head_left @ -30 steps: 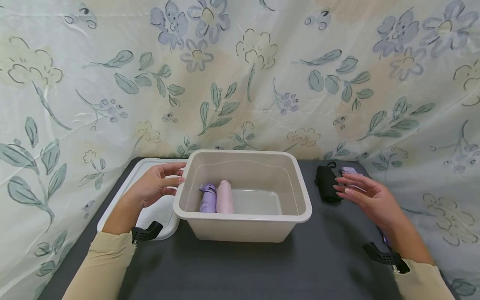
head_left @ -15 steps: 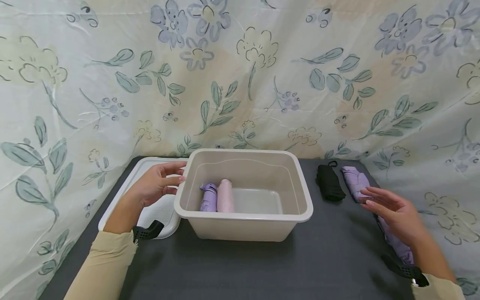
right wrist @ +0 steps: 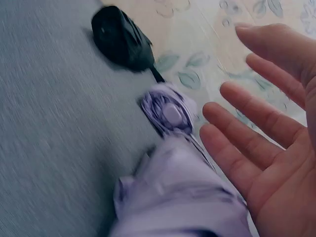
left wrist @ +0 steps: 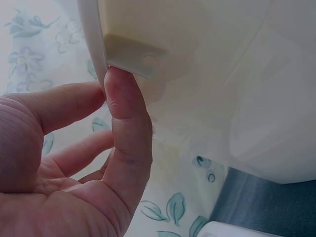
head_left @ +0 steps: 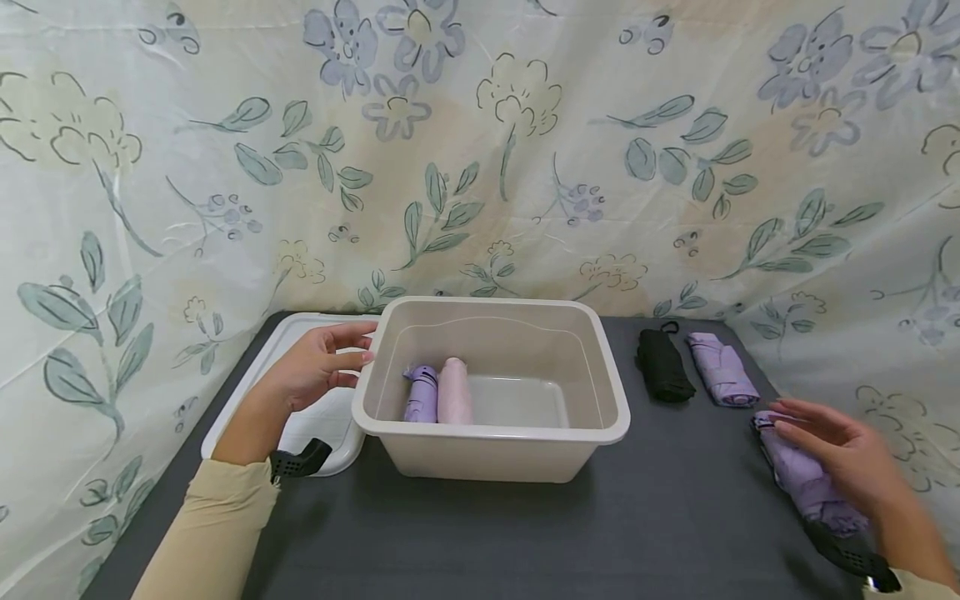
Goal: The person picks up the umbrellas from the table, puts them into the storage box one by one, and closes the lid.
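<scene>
A beige plastic bin [head_left: 487,454] stands mid-table, holding a purple rolled bundle [head_left: 422,396] and a pink cylinder [head_left: 454,392] side by side in its left half. My left hand [head_left: 318,371] pinches the bin's left rim; in the left wrist view one fingertip is under the lip. Over at the right, my right hand [head_left: 855,454], fingers spread and holding nothing, hovers beside the nearest purple folded umbrella [head_left: 806,475]. Behind that one lie another purple folded umbrella [head_left: 722,369] and a black folded umbrella [head_left: 664,365] with a wrist loop.
A white lid [head_left: 300,433] lies flat on the dark grey table [head_left: 480,542], left of the bin and partly behind my left arm. Floral curtain [head_left: 517,167] closes off the back and both sides.
My right hand has moved right and toward me, from beside the black umbrella to the nearest purple one, uncovering the purple umbrellas. My left hand keeps its grip on the rim.
</scene>
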`<act>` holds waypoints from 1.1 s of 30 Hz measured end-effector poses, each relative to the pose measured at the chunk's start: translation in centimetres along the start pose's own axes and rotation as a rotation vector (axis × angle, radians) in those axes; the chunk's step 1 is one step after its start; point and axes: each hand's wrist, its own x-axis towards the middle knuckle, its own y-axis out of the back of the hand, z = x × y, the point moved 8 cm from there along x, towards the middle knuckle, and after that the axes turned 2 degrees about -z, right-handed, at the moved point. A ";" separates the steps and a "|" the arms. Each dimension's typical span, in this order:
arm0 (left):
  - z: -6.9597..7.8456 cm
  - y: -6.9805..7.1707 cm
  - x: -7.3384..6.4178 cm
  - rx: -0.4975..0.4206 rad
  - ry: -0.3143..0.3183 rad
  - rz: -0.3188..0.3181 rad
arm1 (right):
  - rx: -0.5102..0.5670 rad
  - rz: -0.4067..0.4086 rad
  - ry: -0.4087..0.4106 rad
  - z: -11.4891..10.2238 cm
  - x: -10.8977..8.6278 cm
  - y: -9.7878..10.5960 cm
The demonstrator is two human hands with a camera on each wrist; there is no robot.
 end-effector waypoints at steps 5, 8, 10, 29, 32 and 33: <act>-0.1 0.1 0.0 0.003 0.007 0.010 | -0.035 0.034 -0.018 1.4 0.0 0.9; -0.3 0.2 0.0 0.005 0.015 0.016 | -0.062 0.042 -0.032 2.0 0.0 1.3; -0.3 0.3 0.0 0.008 0.016 0.016 | -0.098 0.048 -0.064 2.4 -0.1 1.8; -0.2 0.0 0.0 0.006 0.023 0.001 | -0.205 -0.236 -0.305 6.3 0.5 1.4; -0.2 0.0 -0.1 0.007 0.020 -0.003 | -0.192 -0.265 -0.338 6.4 0.6 1.2; -0.2 0.0 0.0 0.007 0.020 -0.005 | -0.191 -0.274 -0.346 6.4 0.7 1.1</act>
